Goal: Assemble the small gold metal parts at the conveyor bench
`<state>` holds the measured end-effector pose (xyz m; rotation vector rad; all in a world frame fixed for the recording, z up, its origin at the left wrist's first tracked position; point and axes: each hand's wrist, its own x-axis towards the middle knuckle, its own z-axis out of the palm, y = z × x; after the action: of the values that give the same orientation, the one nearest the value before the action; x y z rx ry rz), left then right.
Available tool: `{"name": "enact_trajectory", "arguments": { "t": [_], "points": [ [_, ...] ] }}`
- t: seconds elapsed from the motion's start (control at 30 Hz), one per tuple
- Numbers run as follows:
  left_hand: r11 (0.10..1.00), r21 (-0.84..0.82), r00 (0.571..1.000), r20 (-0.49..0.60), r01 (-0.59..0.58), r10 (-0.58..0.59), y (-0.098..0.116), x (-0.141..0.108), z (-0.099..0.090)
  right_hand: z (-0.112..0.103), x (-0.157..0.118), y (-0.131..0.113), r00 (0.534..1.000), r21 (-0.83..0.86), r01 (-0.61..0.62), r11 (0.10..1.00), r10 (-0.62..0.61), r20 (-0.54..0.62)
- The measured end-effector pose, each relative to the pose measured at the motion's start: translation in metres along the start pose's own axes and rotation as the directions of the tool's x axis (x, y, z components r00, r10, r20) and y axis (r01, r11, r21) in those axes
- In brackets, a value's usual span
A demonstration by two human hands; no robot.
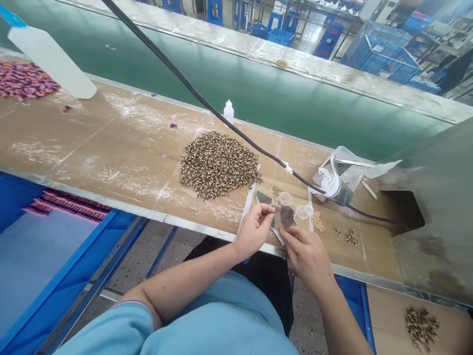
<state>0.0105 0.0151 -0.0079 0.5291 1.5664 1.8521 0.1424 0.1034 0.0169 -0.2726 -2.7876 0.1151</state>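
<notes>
The left grip (254, 231) and the right grip (305, 259) were both held pinched, thumb against fingertips, over a clear sheet (246, 209), with the fingertips of each almost meeting above it. Whatever was pinched was too small to be made out. Two dark flat pieces (287, 217) were lying on the sheet between the grips, and nothing stood between the hands and them.

A long green conveyor belt (258, 93) was seen running beyond the brown worktop (111, 148). A grey metal housing (432, 197) was at the right end of the worktop, and a blue tray (48, 251) was seen below its near edge, on the left. A black cable (221, 121) was stretched across the worktop to a clear plastic box (336, 167) just beyond the right grip. A large heap of gold-and-dark beaded pieces (218, 165) was left of that box, beyond the left grip. A large plastic bottle (48, 56) was at the far left, and a small squeeze bottle (228, 112) stood further along. Two small clear cups (284, 198) were on the sheet, and a small pile of gold beads (317, 221) lay just right of it.
</notes>
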Motion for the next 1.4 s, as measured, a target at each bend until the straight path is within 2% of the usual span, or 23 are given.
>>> {"name": "enact_trajectory", "arguments": {
  "t": [0.27, 0.57, 0.7, 0.83, 0.93, 1.0, 1.07, 1.17, 1.27, 1.4],
  "points": [
    [1.0, -0.005, 1.0, 0.015, 0.005, -0.005, 0.001, -0.001, -0.001, 0.002, -0.004, 0.001, 0.986, 0.121, -0.141, 0.983, 0.15, -0.067],
    [1.0, -0.017, 1.0, 0.01, 0.012, -0.012, -0.002, 0.0, 0.0, -0.005, -0.006, 0.001, 0.972, 0.23, -0.19, 0.954, 0.217, -0.095],
    [1.0, 0.008, 1.0, 0.009, 0.002, -0.002, -0.004, 0.0, -0.001, -0.016, -0.002, 0.0, 0.972, 0.267, -0.202, 0.942, 0.227, -0.066],
    [1.0, 0.025, 1.0, 0.022, 0.002, -0.002, -0.005, -0.001, -0.002, -0.041, 0.01, 0.009, 0.966, 0.267, -0.226, 0.937, 0.251, -0.064],
    [0.999, 0.035, 0.999, 0.032, 0.008, -0.009, -0.008, -0.002, -0.002, -0.066, 0.032, 0.036, 0.945, 0.208, -0.26, 0.943, 0.292, -0.146],
    [0.999, 0.054, 0.999, 0.033, 0.005, -0.007, -0.011, -0.003, -0.002, -0.08, 0.054, 0.065, 0.915, 0.153, -0.327, 0.933, 0.353, -0.195],
    [0.997, 0.081, 0.999, 0.041, -0.012, 0.008, -0.013, -0.004, -0.003, -0.091, 0.082, 0.103, 0.874, 0.105, -0.435, 0.894, 0.447, -0.189],
    [0.99, 0.135, 0.997, 0.057, -0.05, 0.043, -0.014, -0.006, -0.004, -0.095, 0.128, 0.163, 0.819, -0.005, -0.569, 0.822, 0.567, -0.089],
    [0.981, 0.185, 0.997, 0.073, -0.052, 0.039, -0.012, -0.007, -0.007, -0.089, 0.168, 0.216, 0.742, -0.147, -0.654, 0.742, 0.667, 0.066],
    [0.983, 0.175, 0.997, 0.073, -0.05, 0.037, -0.012, -0.004, -0.009, -0.067, 0.205, 0.265, 0.711, -0.175, -0.659, 0.732, 0.682, 0.172]
  ]
}}
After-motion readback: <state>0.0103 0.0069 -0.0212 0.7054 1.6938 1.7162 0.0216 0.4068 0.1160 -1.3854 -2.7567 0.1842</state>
